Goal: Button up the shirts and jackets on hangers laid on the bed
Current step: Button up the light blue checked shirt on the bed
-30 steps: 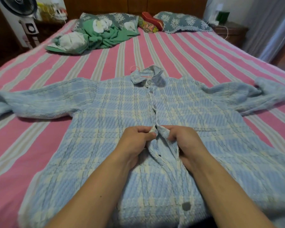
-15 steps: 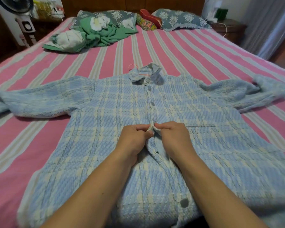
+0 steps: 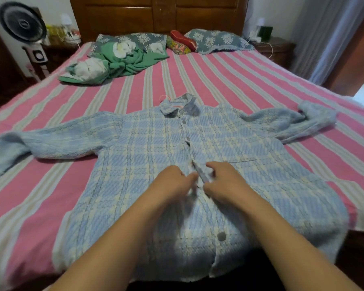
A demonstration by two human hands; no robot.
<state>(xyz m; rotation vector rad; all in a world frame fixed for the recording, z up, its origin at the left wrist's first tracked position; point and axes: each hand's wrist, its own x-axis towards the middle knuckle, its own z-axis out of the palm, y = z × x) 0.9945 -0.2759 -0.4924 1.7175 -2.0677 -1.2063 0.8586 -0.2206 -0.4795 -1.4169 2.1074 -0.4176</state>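
Striped pink bed (image 3: 229, 80) carries your plaid shirt (image 3: 145, 143); green clothes (image 3: 122, 61) lie near its far-left corner. Your left hand (image 3: 172, 183) and right hand (image 3: 225, 181) pinch the placket.

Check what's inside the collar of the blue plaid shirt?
A pink hanger pokes out of the collar of the blue plaid shirt: its hook and a short stretch of wire show. The rest of the hanger is covered by the fabric.

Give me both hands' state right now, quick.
Left hand: closed, pinching the front edge of the blue plaid shirt.
Right hand: closed, pinching the shirt's opposite front edge.
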